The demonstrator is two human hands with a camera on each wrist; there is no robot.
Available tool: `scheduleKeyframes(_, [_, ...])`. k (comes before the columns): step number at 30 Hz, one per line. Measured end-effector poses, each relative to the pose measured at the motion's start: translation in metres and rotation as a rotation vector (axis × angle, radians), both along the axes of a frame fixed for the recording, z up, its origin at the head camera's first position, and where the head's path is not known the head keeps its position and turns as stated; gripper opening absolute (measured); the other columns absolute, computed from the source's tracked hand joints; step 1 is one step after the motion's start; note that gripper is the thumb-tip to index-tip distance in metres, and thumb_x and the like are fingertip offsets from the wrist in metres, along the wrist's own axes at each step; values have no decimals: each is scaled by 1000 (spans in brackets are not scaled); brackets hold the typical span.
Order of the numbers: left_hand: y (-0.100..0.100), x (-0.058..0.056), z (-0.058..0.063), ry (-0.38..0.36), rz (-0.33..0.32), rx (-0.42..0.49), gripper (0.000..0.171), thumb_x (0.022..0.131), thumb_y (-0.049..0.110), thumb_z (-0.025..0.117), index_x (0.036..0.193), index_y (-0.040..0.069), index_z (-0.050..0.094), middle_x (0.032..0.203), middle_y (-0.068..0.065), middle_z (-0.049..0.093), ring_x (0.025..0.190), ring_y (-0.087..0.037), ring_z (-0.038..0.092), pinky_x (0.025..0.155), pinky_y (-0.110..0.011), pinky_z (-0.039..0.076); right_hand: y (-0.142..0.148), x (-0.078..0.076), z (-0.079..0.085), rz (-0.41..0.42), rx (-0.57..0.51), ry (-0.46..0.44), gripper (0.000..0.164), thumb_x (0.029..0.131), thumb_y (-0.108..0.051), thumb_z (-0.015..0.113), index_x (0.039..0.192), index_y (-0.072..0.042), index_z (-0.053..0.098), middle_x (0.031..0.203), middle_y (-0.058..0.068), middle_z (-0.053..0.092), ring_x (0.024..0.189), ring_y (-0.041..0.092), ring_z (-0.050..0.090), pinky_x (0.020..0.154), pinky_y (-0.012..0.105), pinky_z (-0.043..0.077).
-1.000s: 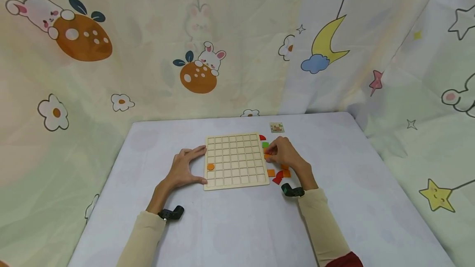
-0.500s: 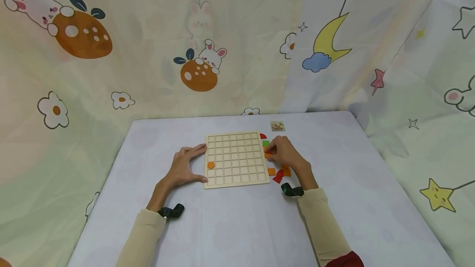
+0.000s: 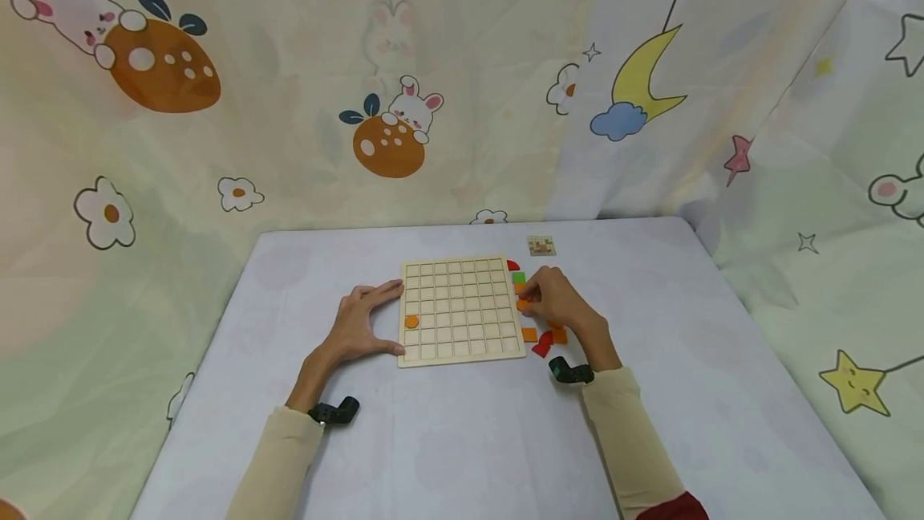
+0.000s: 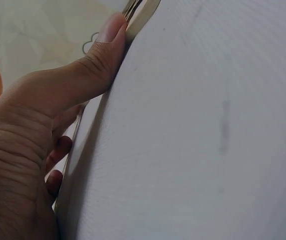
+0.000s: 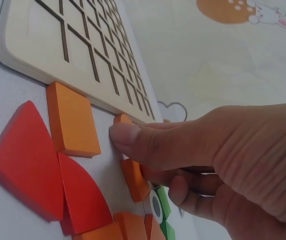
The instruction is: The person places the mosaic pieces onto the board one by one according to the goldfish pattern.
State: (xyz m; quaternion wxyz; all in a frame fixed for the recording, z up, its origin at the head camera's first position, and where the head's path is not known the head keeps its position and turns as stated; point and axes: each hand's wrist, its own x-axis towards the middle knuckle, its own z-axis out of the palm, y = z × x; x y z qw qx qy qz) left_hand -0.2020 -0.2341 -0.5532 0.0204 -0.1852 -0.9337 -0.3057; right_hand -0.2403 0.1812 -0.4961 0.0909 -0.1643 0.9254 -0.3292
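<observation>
A pale wooden grid board [image 3: 462, 311] lies flat on the table, one round orange piece [image 3: 411, 322] set in its left column. My left hand [image 3: 354, 327] is spread along the board's left edge, thumb at the near corner and fingertips farther up. The left wrist view shows that thumb [image 4: 95, 62] against the board's edge. Beside the board's right edge, my right hand [image 3: 559, 298] pinches a small orange piece [image 5: 122, 118] between thumb and fingers; most of the piece is hidden by the thumb.
Near the right hand lie an orange square [image 5: 73, 120], red pieces [image 5: 27, 162], more orange pieces [image 5: 135, 180] and green ones [image 3: 519, 278]. Another red piece [image 3: 513, 266] is by the board's far right corner. A small patterned card [image 3: 541, 245] lies toward the back of the table [image 3: 447, 440].
The head view has shifted slightly. Both hands keep nearly the same place, the left at the board's edge and the right over the orange pieces.
</observation>
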Motion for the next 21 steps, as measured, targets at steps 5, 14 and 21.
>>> scheduleKeyframes(5, [0,0,-1,-4,-2,6,122,57,56,105,163,25,54,174,5,47,139,-31,48,114,-59,32,1,1,0,3,-3,7,23,87,0,90,109,2,84,98,12,78,85,21,64,81,32,58])
scheduleKeyframes(14, [-1,-1,-1,8,-7,8,123,56,58,105,163,24,54,174,5,47,139,-32,48,113,-59,32,4,-1,-3,16,-17,33,22,88,1,89,109,1,84,98,11,78,85,20,62,80,32,56])
scheduleKeyframes(21, [-1,0,-1,2,-6,12,123,56,58,105,163,24,54,174,4,47,140,-32,47,114,-60,31,5,-2,-4,12,-39,36,21,88,0,89,108,1,83,100,10,80,87,20,66,82,33,58])
